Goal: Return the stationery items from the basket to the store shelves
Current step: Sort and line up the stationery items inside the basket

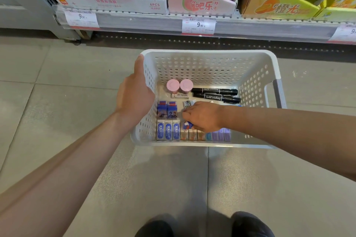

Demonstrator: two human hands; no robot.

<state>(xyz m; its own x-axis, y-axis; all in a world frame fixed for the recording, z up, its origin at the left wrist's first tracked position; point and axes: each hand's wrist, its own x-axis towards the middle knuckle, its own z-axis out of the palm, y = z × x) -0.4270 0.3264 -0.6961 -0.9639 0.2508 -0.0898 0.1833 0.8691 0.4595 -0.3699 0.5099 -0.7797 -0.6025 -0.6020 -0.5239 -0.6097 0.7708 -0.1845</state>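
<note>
The tiled floor (57, 102) fills most of the view, and at 12 o'clock a shelf (192, 25) runs across the top, carrying a white box (107, 2), a pink box (200, 0) and a yellow box (279, 4), with price tags (198, 25) clipped to its front rail. At the centre is a white perforated basket (212, 63), with a grey handle (277, 92) on its 3 o'clock side. The left hand (134, 98) grips the basket's 9 o'clock rim, fingers curled over the wall. The right hand (204, 115) reaches in from 3 o'clock, its fingers curled round a small blue-and-red pack (187, 125) near the basket's middle. Inside the basket, at 12 o'clock, two black markers (215, 94) lie side by side, with two pink-capped tubes (179, 85) standing just at their 9 o'clock. At 9 o'clock sit two dark blue packs (167, 110); along the 6 o'clock wall stands a row of white-and-blue erasers (168, 130), then orange boxes (192, 134) and purple boxes (221, 134), partly hidden by the right wrist. Two dark shoes (250, 225) show at 6 o'clock.
</note>
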